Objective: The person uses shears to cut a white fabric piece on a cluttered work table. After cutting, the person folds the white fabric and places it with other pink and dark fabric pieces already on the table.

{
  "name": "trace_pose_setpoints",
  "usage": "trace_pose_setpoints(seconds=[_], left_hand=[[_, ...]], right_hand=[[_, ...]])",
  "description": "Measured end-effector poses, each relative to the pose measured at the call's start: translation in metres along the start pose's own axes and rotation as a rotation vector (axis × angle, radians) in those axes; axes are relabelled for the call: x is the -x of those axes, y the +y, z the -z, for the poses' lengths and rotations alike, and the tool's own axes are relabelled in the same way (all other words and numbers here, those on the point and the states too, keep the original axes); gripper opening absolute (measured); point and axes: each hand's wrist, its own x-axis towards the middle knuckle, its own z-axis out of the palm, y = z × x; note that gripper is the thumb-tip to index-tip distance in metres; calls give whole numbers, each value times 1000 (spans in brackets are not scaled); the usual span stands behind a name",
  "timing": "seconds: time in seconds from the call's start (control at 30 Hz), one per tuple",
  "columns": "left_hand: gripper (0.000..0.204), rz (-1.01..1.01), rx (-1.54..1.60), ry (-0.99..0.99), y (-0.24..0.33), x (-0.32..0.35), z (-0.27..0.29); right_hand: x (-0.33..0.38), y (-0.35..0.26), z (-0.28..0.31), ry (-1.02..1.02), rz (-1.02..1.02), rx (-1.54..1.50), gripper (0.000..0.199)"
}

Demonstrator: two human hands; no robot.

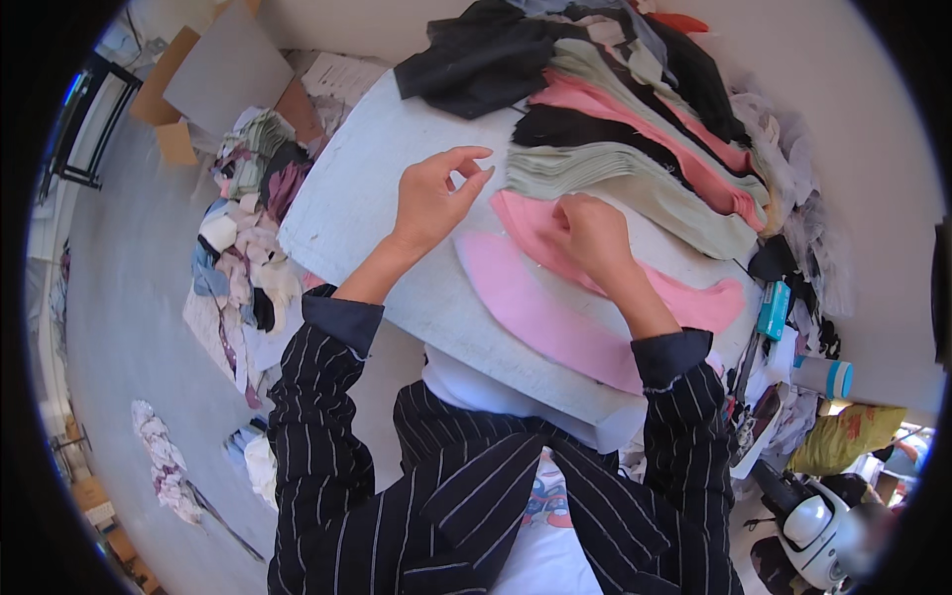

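Observation:
A coral-pink curved fabric piece (709, 302) lies on the pale table, under my right hand (597, 236). The fingers of that hand are bent and pressed together at the cloth, their tips partly hidden. Nearer to me rests a lilac-pink curved fabric piece (540, 312), flat and apart from both hands. My left hand (433, 198) hovers over the table, thumb and fingers apart and holding nothing. Just beyond the hands, pale green cut layers (565, 171) lie in a neat stack, with black and pink layers fanned out behind them.
The table (357, 188) has a rounded left edge. Dark cloth (476, 59) is heaped at its far side. Fabric scraps (258, 248) pile up on the left near a cardboard box (223, 74). At right are a teal box (773, 309), a cup (823, 377) and a white machine (818, 526).

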Motion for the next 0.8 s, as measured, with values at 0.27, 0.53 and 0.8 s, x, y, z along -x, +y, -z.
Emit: trace_pose_setpoints(seconds=[0.27, 0.53, 0.8], left_hand=[[26, 316, 488, -71, -6, 48, -1], [40, 736, 1163, -398, 52, 54, -51], [22, 25, 712, -66, 69, 39, -62]], right_hand=[[8, 2, -2, 62, -39, -82, 12], [41, -16, 33, 219, 340, 59, 20], [42, 6, 59, -83, 10, -743, 72]])
